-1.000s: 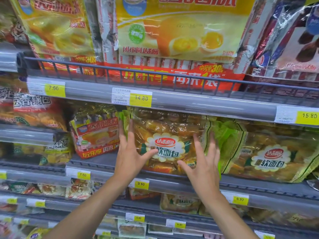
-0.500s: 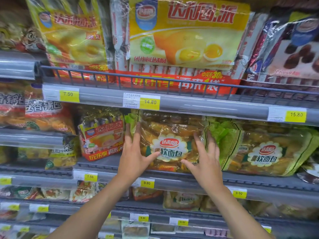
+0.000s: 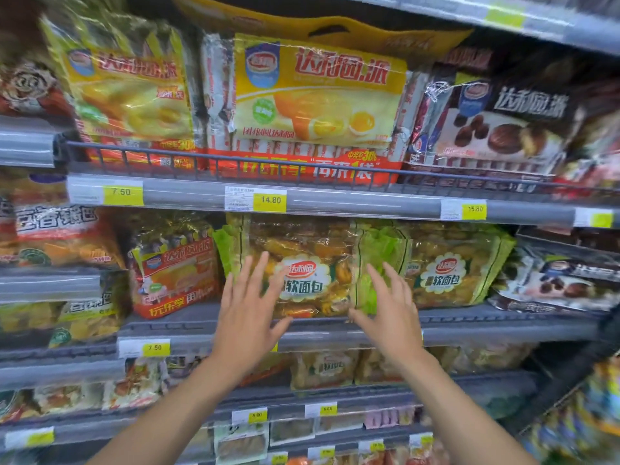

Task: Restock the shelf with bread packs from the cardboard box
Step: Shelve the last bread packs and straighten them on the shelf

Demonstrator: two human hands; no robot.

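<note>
A green-edged clear bread pack (image 3: 303, 263) with a flower-shaped label stands on the middle grey shelf (image 3: 469, 325). A second pack of the same kind (image 3: 449, 266) stands to its right. My left hand (image 3: 250, 312) is spread open in front of the first pack's lower left. In front of its lower right, my right hand (image 3: 391, 312) has its fingers apart. Neither hand grips the pack; whether the fingertips touch the wrapper I cannot tell. The cardboard box is out of view.
A red and yellow cake pack (image 3: 174, 273) stands left of the bread. Above, behind a wire rail (image 3: 302, 162), sit large yellow pie packs (image 3: 315, 95) and a dark chocolate one (image 3: 496, 125). Lower shelves hold more small bread packs (image 3: 323, 369). Price tags line the shelf edges.
Both hands have drawn back and down from the bread pack, which they were pressing at its sides. The view has tilted upward, showing more of the upper shelf.
</note>
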